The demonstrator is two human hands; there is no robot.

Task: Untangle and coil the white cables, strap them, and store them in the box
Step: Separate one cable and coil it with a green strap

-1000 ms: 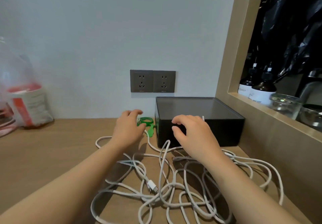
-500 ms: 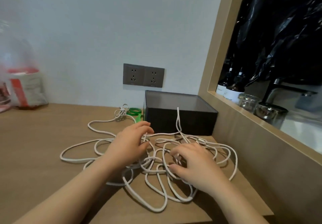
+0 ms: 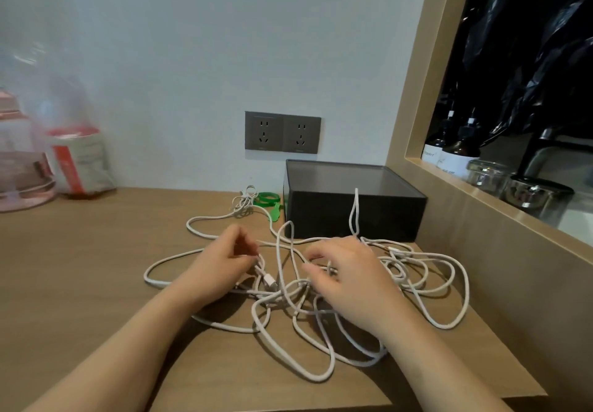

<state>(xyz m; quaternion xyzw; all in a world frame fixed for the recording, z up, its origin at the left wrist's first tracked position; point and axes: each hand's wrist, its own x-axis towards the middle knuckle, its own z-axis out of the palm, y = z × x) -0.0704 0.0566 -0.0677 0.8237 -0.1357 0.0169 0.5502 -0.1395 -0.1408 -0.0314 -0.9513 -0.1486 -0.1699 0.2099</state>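
Note:
A tangle of white cables (image 3: 290, 312) lies spread on the wooden tabletop (image 3: 80, 283) in front of a dark box (image 3: 353, 216) with its lid on. My left hand (image 3: 221, 267) pinches a strand beside a white plug (image 3: 269, 281). My right hand (image 3: 349, 280) is curled on strands in the middle of the tangle, and one strand (image 3: 354, 212) stands up from it against the box front. Green straps (image 3: 268, 200) lie left of the box, next to a small white cable bundle (image 3: 244, 202).
Two grey wall sockets (image 3: 282, 132) sit above the box. A plastic bag with red and white packets (image 3: 77, 158) stands at the back left. On the right, a wooden frame (image 3: 449, 216) borders a ledge with bottles and glass jars (image 3: 487, 171). The tabletop ends close behind my right forearm.
Both hands have left the box and the green straps and come down onto the tangle. Each has closed on a strand, and the cables now lie more spread out.

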